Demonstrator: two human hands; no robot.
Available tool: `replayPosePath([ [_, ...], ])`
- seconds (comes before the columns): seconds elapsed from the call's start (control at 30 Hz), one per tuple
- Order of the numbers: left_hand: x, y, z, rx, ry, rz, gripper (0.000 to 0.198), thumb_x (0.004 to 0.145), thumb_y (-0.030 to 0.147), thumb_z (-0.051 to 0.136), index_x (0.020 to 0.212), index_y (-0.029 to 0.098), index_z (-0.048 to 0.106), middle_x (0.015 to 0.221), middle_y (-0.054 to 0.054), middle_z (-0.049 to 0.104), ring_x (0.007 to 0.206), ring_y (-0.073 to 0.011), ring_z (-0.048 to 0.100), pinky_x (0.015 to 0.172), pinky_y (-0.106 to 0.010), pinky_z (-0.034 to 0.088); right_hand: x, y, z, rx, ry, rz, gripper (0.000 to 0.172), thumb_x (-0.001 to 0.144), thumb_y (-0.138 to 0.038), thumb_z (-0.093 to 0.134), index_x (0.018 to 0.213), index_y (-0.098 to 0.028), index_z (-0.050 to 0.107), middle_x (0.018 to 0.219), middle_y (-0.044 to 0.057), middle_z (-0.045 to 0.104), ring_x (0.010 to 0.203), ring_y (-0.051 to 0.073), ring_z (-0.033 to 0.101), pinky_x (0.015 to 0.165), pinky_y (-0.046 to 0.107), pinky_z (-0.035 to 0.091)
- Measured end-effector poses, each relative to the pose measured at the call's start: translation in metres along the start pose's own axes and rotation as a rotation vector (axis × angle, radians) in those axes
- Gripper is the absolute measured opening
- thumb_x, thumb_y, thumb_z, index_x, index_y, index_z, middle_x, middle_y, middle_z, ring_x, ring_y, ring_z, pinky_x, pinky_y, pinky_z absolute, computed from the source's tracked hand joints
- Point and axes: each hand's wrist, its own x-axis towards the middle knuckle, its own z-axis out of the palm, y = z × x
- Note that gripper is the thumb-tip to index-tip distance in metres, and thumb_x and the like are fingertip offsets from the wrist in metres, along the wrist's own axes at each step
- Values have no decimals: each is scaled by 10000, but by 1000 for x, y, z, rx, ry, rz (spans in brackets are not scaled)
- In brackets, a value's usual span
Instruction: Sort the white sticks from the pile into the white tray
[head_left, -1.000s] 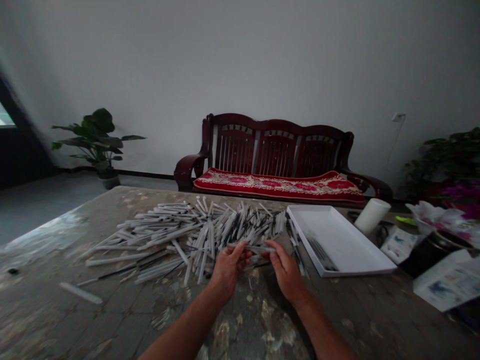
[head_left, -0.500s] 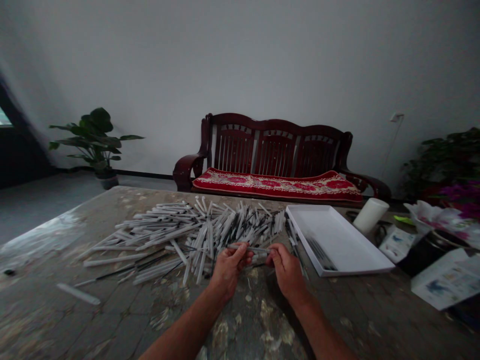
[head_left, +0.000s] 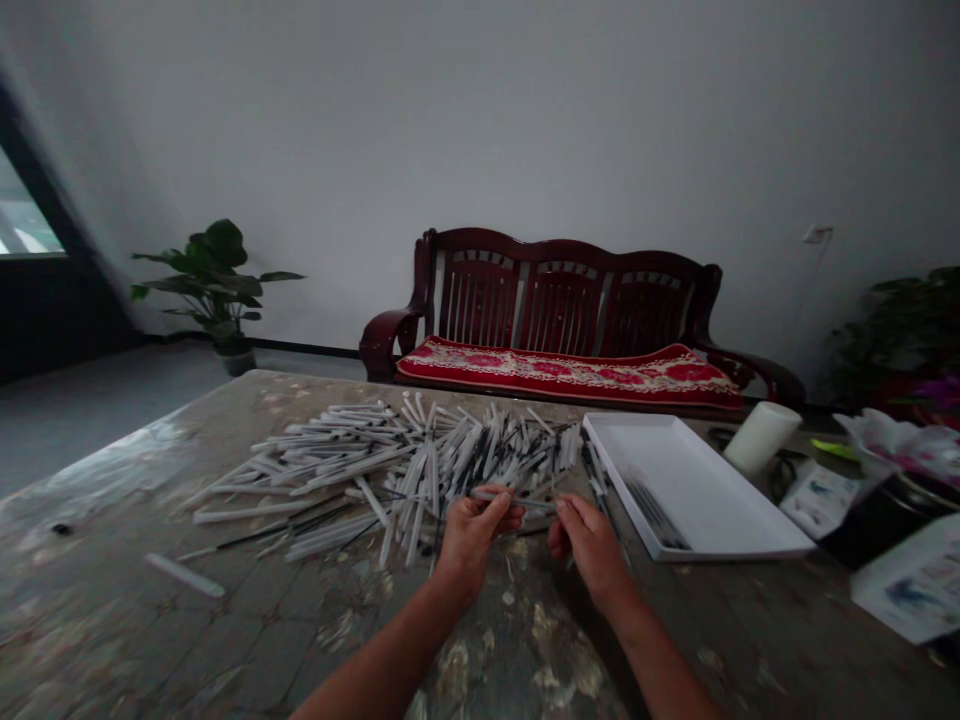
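Stick (head_left: 534,502), one, between two hands (head_left: 472,538) (head_left: 591,548)

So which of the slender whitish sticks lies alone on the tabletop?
The slender whitish stick in front of the grey-white pile, far left; it touches no other, while piled ones overlap.

You're in dim, flat light here, a bright pane (head_left: 28,215) glowing at far left and pale glare washing that side of your table (head_left: 124,465). A soft shadow lies by your right hand (head_left: 591,545), the right-hand foliage (head_left: 900,340) sits in murk, and wide-angle stretch smears your edges.
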Motion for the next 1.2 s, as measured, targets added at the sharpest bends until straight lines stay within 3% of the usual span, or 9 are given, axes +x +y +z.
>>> replayPosePath([
  [0.23, 0, 5, -1, -44, 15, -61, 471, 555, 483, 854, 820, 122, 706, 685, -35, 711, 618, -129, 670, 594, -226, 548, 8, 6, -11, -7, 100, -89, 314, 763, -581, 602, 757, -269, 641, 557, -19, 611, 529, 201, 570, 505, 307, 449],
  [0.37, 6, 7, -7, -12, 117, -61, 445, 548, 487, 847, 748, 129, 674, 637, -21, 685, 532, -103, 624, 502, -203, 506, 9, 8, -16, -123, 166, -178, 303, 796, -553, 571, 806, -259, 644, 582, -13, 617, 562, 205, 576, 559, 314, 458],
  [0.47, 8, 6, -10, 58, 114, -60, 445, 522, 471, 859, 725, 122, 671, 633, -37, 692, 537, -112, 630, 506, -206, 499, 9, 7, -19, -154, 185, -214, 318, 814, -551, 548, 813, -245, 634, 584, -13, 609, 570, 200, 572, 563, 307, 457],
  [0.73, 4, 3, -6, 124, 70, -32, 416, 529, 461, 862, 683, 122, 678, 580, -31, 678, 512, -128, 631, 495, -219, 496, 12, 3, -30, -54, 114, -87, 404, 767, -615, 587, 803, -213, 616, 578, -12, 611, 551, 186, 577, 545, 300, 479],
  [0.93, 2, 2, -5, -130, 40, -148, 318, 554, 258, 893, 737, 116, 675, 642, -41, 702, 566, -102, 647, 553, -180, 525, 4, -4, -16, 244, 143, -84, 547, 749, -569, 680, 1161, -225, 573, 780, 6, 684, 711, 197, 631, 651, 309, 512],
  [1.07, 2, 5, -4, -259, 31, -196, 247, 602, 119, 854, 743, 126, 651, 662, -33, 698, 601, -94, 659, 592, -164, 539, -2, -7, -4, 144, 28, -78, 499, 745, -566, 689, 1107, -225, 644, 836, 24, 693, 736, 198, 627, 674, 309, 499],
  [1.2, -3, 2, -2, -236, -42, -243, 259, 601, 129, 855, 739, 133, 635, 670, -28, 696, 619, -96, 664, 606, -165, 543, -4, -7, 6, 117, -10, -99, 446, 735, -561, 698, 1015, -213, 692, 889, 36, 707, 755, 201, 620, 699, 315, 489],
])
